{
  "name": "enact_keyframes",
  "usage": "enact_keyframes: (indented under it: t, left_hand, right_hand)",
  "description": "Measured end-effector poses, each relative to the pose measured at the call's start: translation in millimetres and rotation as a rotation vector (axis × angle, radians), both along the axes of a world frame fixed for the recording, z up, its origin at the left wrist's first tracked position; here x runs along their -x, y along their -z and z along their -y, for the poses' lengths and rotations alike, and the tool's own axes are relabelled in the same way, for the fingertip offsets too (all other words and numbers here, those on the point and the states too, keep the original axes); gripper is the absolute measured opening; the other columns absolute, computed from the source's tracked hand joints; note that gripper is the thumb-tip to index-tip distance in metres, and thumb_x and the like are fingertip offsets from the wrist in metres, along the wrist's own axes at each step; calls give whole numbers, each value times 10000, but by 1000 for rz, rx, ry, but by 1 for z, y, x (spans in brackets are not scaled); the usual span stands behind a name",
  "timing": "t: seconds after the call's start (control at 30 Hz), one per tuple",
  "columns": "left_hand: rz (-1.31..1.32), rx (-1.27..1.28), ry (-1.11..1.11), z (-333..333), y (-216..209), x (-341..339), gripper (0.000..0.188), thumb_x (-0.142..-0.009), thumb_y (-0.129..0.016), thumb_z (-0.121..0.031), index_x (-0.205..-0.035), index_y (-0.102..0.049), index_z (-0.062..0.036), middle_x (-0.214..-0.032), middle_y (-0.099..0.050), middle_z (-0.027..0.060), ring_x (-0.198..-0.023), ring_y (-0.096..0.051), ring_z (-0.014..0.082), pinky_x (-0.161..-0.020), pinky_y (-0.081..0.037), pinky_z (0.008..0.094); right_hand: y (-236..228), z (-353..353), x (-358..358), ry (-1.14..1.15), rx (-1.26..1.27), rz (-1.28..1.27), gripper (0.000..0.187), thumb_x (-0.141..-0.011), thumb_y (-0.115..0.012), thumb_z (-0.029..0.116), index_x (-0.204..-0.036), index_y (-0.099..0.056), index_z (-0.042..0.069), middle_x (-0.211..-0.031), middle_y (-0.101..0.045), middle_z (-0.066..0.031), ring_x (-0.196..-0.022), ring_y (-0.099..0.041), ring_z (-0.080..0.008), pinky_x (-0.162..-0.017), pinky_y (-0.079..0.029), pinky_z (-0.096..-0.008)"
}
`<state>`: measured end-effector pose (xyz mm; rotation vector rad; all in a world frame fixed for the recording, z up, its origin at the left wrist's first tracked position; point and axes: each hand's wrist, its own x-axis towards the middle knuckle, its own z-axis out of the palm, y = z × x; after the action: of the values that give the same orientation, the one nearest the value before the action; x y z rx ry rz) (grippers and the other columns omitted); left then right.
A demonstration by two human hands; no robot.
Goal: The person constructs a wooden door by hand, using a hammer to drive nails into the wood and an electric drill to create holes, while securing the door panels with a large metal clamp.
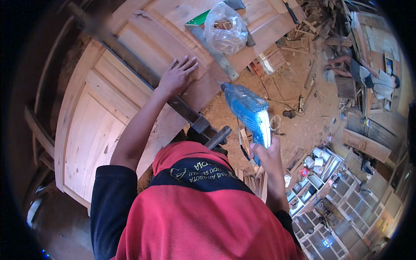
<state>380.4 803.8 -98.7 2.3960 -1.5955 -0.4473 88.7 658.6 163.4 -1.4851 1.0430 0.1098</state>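
My left hand (177, 79) lies flat with fingers spread on a panelled wooden door (151, 45), next to a long metal bar clamp (138, 69) that runs across the wood. My right hand (269, 157) is wrapped round the handle of a blue power drill (247, 104). The drill's tip points up and left, close to the door's edge, and I cannot tell whether it touches anything. Beyond my left hand, a clear plastic bag (225, 39) of small wooden pieces rests on the door. Partly under the bag is a metal square (219, 60) with a green part.
The clamp's screw handle (218, 138) juts out near my body. A dark-handled tool (291, 13) lies at the door's far corner. Cords and wood scraps litter the dusty floor (303, 86). Another person (377, 80) sits at the far right. Shelves with containers (310, 188) stand lower right.
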Motion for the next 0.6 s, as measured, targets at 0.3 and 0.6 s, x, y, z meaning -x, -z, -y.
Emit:
enact_keyframes:
  t: [0.3, 0.6]
  left_hand:
    - [-699, 668, -488, 24, -105, 24, 307, -947, -572, -209, -1185, -669, -42, -1208, -656, 171, -1121, -615, 360, -992, -476, 434]
    - [-760, 758, -110, 77, -182, 67, 386, -834, -656, -438, -807, -698, -55, -711, -640, 135, -690, -645, 334, -608, -481, 446]
  right_hand:
    - [3, 8, -20, -90, -57, 39, 146, -803, -650, 97, -877, -598, -17, -649, -603, -43, -519, -584, -113, -496, -472, -277]
    - [-3, 11, -52, -134, -69, -44, 112, -810, -618, 75, -869, -587, -15, -653, -590, -49, -519, -573, -129, -494, -458, -279]
